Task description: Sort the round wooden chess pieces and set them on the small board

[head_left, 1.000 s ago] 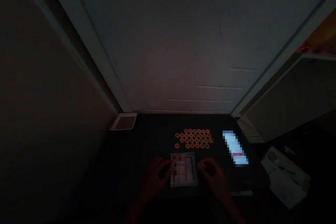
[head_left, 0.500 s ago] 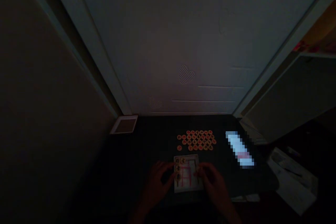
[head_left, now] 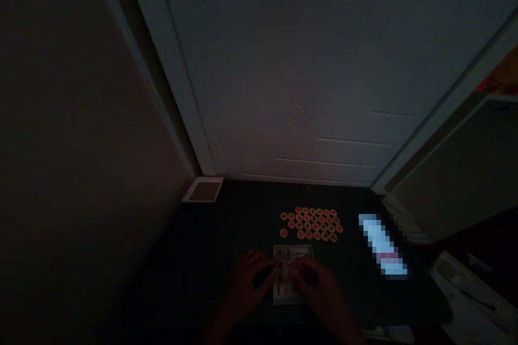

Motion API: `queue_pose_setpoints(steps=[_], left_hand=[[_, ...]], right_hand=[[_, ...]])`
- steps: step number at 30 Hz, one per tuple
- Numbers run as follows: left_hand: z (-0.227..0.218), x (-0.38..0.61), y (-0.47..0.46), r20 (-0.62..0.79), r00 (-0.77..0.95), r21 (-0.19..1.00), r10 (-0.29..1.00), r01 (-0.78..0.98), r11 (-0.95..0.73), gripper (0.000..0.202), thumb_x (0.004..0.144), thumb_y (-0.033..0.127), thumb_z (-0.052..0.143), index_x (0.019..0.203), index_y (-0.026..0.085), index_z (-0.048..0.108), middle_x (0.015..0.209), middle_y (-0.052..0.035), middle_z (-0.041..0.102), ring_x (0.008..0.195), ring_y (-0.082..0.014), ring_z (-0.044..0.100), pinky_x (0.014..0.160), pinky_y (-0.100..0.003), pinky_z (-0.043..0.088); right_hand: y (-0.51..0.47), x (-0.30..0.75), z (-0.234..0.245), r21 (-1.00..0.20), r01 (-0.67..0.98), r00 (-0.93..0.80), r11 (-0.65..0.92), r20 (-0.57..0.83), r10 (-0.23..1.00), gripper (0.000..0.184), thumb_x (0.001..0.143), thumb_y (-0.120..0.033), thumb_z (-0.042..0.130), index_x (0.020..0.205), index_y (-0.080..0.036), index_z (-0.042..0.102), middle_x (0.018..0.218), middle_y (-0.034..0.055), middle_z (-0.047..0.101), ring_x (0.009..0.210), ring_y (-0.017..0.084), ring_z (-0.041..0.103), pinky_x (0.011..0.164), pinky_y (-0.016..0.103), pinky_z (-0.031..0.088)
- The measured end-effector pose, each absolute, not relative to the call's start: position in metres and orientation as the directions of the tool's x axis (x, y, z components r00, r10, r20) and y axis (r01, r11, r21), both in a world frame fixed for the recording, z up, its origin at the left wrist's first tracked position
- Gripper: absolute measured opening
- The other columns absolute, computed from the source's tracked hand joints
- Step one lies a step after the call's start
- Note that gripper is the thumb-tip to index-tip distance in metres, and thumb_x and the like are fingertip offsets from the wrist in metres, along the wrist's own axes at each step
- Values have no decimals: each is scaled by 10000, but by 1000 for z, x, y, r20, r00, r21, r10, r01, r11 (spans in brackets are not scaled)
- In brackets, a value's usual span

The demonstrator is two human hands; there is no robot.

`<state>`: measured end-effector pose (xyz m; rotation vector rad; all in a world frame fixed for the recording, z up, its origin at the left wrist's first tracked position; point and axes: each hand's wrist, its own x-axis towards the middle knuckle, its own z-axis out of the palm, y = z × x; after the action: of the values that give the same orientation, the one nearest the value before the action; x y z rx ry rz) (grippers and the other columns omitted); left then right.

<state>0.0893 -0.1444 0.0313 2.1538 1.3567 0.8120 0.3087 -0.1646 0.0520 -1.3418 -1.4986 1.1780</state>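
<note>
A small white box point(head_left: 285, 299) lies on the dark table, with several round Chinese chess pieces point(head_left: 279, 253) along its left side and top. My left hand point(head_left: 250, 280) is closed at the box's left edge, thumb and fingers against it. Above the middle of the box, my right hand point(head_left: 318, 283) pinches what looks like a round Chinese chess piece; the dim light and the fingers hide most of it. Beyond the box, rows of Chinese chess pieces point(head_left: 315, 226) with dark and red marks lie face up on the table.
A glowing, pixelated oblong point(head_left: 382, 245) lies on the right of the table point(head_left: 226, 226). At the back left corner sits a shallow white-rimmed tray point(head_left: 206, 191). A white panel with heart patterns point(head_left: 301, 119) rises behind. Pale items point(head_left: 473, 291) are low at the right.
My right hand has moved left, from the box's right edge to over its middle. My left hand stays at the left edge. The whole view has shifted slightly.
</note>
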Motion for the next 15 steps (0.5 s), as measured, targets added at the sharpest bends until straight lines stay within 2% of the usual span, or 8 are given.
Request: queue_pose_setpoints(steps=[4,8,15], left_hand=[[33,90,-145,237,329,673,914,623,-399,240,932,305,635,1149,330,734,1059,-35,739,1026,-230,673,1049,-470,477],[32,91,-146,250,328,684,911,606,-406,224,930,303,640,1131,321,736,1061,-29,737,1025,-217,665,1010,-434,498],[29,91,-146,276,320,672,906,610,-420,212,921,322,654,1115,322,739,1044,-16,747,1000,-215,677,1036,-452,473]], right_hand=[[-163,302,55,-962,272,-173,-16,-65,983,311,908,-484,608,884,-194,717,852,55,742,778,202,684,709,273,514],[-163,300,62,-929,370,-247,18,-80,966,254,910,-407,606,847,-196,732,835,33,743,779,191,675,735,264,493],[-165,305,58,-900,434,-333,26,-134,933,200,927,-322,563,919,-205,724,865,21,741,790,183,669,713,248,474]])
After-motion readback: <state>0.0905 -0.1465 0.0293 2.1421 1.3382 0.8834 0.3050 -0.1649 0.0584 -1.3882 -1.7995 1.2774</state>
